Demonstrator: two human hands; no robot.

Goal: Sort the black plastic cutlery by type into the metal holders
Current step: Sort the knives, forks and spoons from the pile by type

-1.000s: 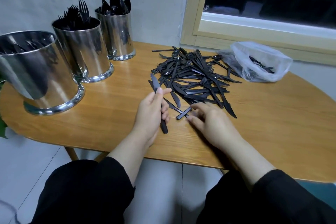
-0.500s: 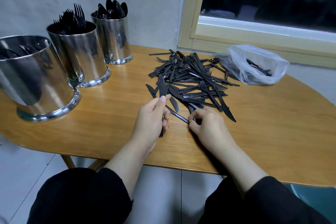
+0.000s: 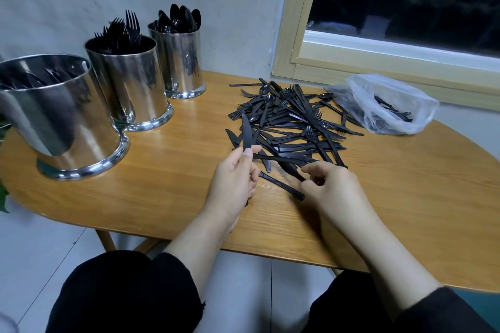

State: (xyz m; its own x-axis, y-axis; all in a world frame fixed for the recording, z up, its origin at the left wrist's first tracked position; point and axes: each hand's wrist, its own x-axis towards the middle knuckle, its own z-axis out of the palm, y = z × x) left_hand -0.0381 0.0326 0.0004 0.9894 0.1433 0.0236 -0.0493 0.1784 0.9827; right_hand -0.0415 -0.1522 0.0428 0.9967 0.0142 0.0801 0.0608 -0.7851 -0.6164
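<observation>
A pile of black plastic cutlery (image 3: 292, 121) lies in the middle of the wooden table (image 3: 167, 170). My left hand (image 3: 232, 184) grips a black knife (image 3: 246, 132), blade pointing up and away. My right hand (image 3: 332, 184) pinches another black knife (image 3: 293, 170) at the near edge of the pile. Three metal holders stand at the left: the near large one (image 3: 62, 121) with knives inside, the middle one (image 3: 130, 84) with forks, the far one (image 3: 180, 59) with spoons.
A clear plastic bag (image 3: 387, 105) with more black cutlery lies at the right near the window frame (image 3: 378, 73). A loose knife (image 3: 281, 186) lies on the table between my hands. A green leaf (image 3: 2, 194) shows at the left edge.
My left hand has lifted its knife so the blade stands up. My right hand has moved from the loose piece on the table to a knife at the pile's edge.
</observation>
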